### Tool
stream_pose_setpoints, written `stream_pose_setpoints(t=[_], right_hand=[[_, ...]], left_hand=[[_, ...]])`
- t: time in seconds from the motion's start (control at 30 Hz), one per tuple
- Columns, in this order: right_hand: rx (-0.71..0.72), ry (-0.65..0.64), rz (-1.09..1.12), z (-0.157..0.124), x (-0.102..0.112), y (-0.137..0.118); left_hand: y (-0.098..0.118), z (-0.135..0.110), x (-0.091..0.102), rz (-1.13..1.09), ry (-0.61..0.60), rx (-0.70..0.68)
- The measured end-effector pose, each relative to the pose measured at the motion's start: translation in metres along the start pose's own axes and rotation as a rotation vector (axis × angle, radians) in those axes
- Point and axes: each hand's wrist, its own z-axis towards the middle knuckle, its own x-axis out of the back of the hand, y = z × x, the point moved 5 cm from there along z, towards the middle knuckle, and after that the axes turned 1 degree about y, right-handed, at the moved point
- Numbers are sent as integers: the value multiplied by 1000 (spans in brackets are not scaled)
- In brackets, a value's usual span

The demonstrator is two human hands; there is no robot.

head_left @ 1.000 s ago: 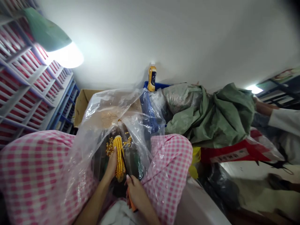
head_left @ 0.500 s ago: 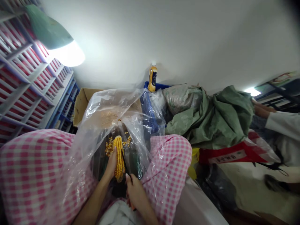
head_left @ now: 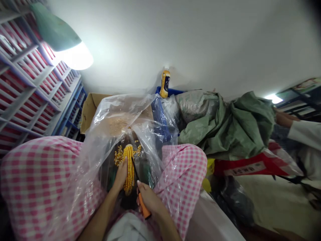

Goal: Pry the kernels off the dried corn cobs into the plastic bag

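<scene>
My left hand (head_left: 122,174) is wrapped round the left side of a yellow corn cob (head_left: 128,167), which stands nearly upright between my knees. My right hand (head_left: 148,197) grips a screwdriver (head_left: 143,207) with an orange handle and a thin dark shaft. The shaft slants up along the cob's right side, its tip close to the kernels. Loose corn kernels (head_left: 118,156) lie just beyond the cob, on a clear plastic sheet (head_left: 100,144) spread over my lap and a cardboard box (head_left: 88,112).
A lit green lamp (head_left: 60,33) hangs at upper left beside plastic crates (head_left: 32,83). Behind the sheet, a bottle (head_left: 165,82) stands at a blue bin (head_left: 175,91). Green cloth (head_left: 238,127) and a red bag (head_left: 250,165) lie right, near another person's sleeve (head_left: 304,134).
The screwdriver's orange handle has swung out to the right and now shows below my right hand. My left hand still holds the cob. The whole view has shifted slightly.
</scene>
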Motion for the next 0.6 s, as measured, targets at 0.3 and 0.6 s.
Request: stream_pose_setpoints(t=[0.3, 0.6], right_hand=[[8, 43, -216, 16, -4, -10], [135, 402, -568, 8, -5, -23]], left_hand=[[-8, 4, 2, 55, -2, -22], [-12, 8, 7, -58, -23, 99]])
